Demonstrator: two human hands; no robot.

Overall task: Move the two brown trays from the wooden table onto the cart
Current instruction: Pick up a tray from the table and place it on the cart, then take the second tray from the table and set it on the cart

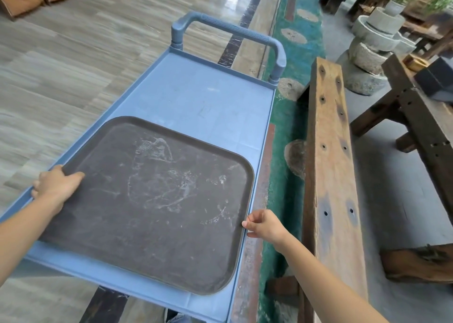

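A scuffed brown tray (152, 200) lies flat on the near half of the blue cart (210, 97). My left hand (55, 185) grips the tray's left rim, thumb on top and fingers under the edge. My right hand (266, 224) sits at the tray's right rim with its fingers curled; I cannot tell whether it touches the rim. Whether a second tray lies under this one is hidden. The dark wooden table (421, 116) stands at the right, beyond the bench.
The cart's grey handle (230, 32) rises at its far end. A long wooden bench (328, 165) runs along the cart's right side across a green floor strip. Stone millstones (375, 45) stand far right. A black box (436, 79) rests on the table.
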